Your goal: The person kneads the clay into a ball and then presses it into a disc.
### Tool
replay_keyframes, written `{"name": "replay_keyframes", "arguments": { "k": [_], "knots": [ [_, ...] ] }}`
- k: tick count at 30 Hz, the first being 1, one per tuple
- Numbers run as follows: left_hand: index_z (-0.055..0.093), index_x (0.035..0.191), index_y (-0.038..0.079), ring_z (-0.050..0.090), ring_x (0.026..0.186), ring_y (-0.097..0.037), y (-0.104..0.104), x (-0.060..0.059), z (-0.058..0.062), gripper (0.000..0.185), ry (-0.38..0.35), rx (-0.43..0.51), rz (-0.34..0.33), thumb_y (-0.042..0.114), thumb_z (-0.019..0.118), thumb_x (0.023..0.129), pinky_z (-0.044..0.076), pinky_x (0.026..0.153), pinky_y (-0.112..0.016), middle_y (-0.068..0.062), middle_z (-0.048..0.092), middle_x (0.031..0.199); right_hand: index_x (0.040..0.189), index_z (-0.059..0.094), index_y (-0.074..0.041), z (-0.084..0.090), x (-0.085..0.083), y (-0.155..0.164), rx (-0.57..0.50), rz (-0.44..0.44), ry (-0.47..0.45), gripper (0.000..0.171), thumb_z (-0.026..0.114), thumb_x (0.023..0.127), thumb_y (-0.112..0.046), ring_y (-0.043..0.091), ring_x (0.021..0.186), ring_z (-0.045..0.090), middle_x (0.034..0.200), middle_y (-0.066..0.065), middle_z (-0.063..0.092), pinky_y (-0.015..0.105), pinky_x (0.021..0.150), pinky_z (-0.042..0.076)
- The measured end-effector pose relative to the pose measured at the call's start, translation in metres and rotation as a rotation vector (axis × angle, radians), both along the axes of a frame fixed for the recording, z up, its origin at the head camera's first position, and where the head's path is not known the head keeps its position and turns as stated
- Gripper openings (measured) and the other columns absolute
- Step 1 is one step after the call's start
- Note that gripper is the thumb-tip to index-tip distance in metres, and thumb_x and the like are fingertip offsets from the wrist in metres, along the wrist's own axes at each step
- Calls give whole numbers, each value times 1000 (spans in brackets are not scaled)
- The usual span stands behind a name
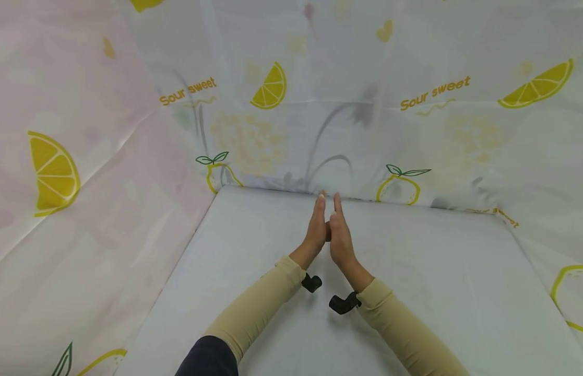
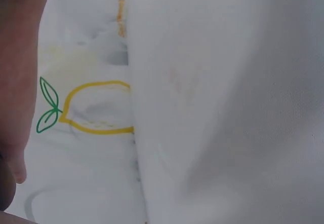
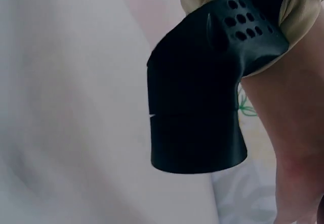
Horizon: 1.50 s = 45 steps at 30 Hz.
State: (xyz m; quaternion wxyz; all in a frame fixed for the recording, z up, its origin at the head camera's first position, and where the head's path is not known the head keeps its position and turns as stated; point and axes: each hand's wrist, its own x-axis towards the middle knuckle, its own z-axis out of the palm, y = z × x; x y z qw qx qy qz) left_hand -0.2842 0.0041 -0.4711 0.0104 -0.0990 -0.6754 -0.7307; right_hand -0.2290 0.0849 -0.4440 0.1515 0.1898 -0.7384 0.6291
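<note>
Both hands are raised over the white tabletop, palms facing each other and fingers straight, pointing up and away. My left hand [image 1: 316, 228] and my right hand [image 1: 341, 239] stand close together near the table's far edge. Between the palms sits a small brown object [image 1: 328, 231], mostly covered by the hands. In the left wrist view a rounded dark brown edge [image 2: 6, 186] shows beside a fingertip at the lower left. Its kind cannot be made out. The right wrist view shows bare skin [image 3: 298, 133] below a tan cuff along its right side.
Black camera mounts sit on the left wrist [image 1: 312, 283] and the right wrist [image 1: 344, 303]. The white tabletop [image 1: 253, 230] meets a lemon-printed cloth [image 1: 291, 130] at its back, and similar cloth hangs along both sides.
</note>
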Motion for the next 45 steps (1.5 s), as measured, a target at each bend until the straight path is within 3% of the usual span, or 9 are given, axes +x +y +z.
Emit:
{"name": "replay_keyframes", "arguments": {
  "k": [7,14,20,32,33,35,37,39,45],
  "knots": [
    [15,164,7,11,155,-21,-1,1,-3,67,-29,15,-33,47,19,110,8,125,-45,-7,14,170,157,8,14,10,0,0,2,-15,40,55,22,107,-5,36,155,4,167,24,5,46,125,7],
    [16,164,8,25,149,-21,4,6,-4,73,-10,-24,-130,55,13,107,12,124,-46,-16,37,157,159,8,8,24,-11,7,-13,-61,-4,56,23,109,-12,29,156,8,169,18,7,44,125,12],
    [18,164,11,7,155,-16,6,9,-2,82,27,-47,-197,67,13,104,7,125,-46,-2,16,170,160,7,7,24,-26,19,-76,-71,-92,57,22,110,-16,29,156,5,168,21,6,43,125,8],
    [15,165,15,5,156,-17,3,11,6,76,89,-13,-188,62,12,105,7,125,-45,0,10,170,161,8,2,0,-31,27,-61,-71,-198,56,18,113,-22,20,154,9,169,18,6,36,124,10],
    [16,165,16,6,156,-17,3,10,6,74,84,-13,-172,61,13,106,7,125,-45,1,11,170,161,9,2,-2,-29,25,-55,-65,-188,55,18,112,-21,20,148,29,163,22,27,34,121,19],
    [17,165,16,6,156,-18,3,10,8,72,70,-4,-145,58,14,107,8,125,-47,0,12,170,161,10,4,-5,-24,21,-40,-45,-149,54,18,112,-17,16,113,57,128,26,60,29,101,41],
    [18,165,16,7,156,-19,3,8,8,70,57,10,-122,56,15,107,8,124,-49,-1,12,170,160,11,6,-7,-18,16,-18,-42,-96,52,19,112,-12,9,75,53,87,13,61,24,79,43],
    [19,164,16,7,156,-20,4,6,7,69,52,16,-105,54,15,108,8,124,-50,-3,12,170,159,13,9,-7,-12,11,17,-60,-35,51,21,111,-8,7,57,35,70,-2,43,22,67,37],
    [20,164,14,10,155,-20,3,3,3,64,52,-13,-75,49,17,110,11,124,-48,-6,14,170,156,18,13,-4,2,-1,33,-112,87,52,26,107,-1,8,65,40,87,20,58,24,72,41]
  ]
}}
